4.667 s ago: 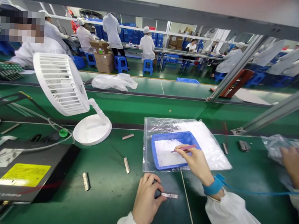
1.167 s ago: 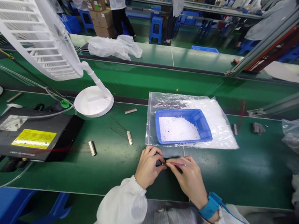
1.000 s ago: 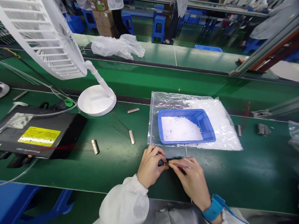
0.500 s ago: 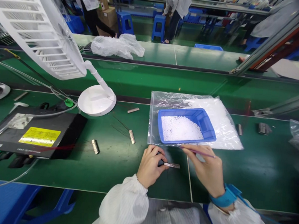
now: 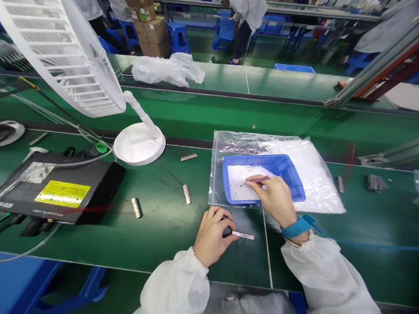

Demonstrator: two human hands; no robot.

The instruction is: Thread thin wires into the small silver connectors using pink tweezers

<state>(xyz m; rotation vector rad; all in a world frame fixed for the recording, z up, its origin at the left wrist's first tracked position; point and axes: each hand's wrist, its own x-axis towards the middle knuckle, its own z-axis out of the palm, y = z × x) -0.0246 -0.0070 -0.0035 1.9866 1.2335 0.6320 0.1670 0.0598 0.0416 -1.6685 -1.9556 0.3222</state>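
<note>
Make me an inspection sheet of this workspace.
Surface: green benchtop with dark specks.
Items: blue rectangular plastic tray holding white granules, on transparent plastic bag.
Clutter: white plastic fan, black rectangular box, small silvery strips.
Hands: left hand grips dark rounded object beside slim pale strip; right hand holds slim pink tool over tray.
Cables: blue cord at blue wristband; white cable across box.
Surroundings: co-workers in white coats, blue plastic stools.

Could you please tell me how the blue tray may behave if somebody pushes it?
The blue tray is probably stiff: its walls look straight. It may slide or rock, since it rests on a wrinkled plastic bag. The white grains, heaped toward one side, would likely shift.
</note>
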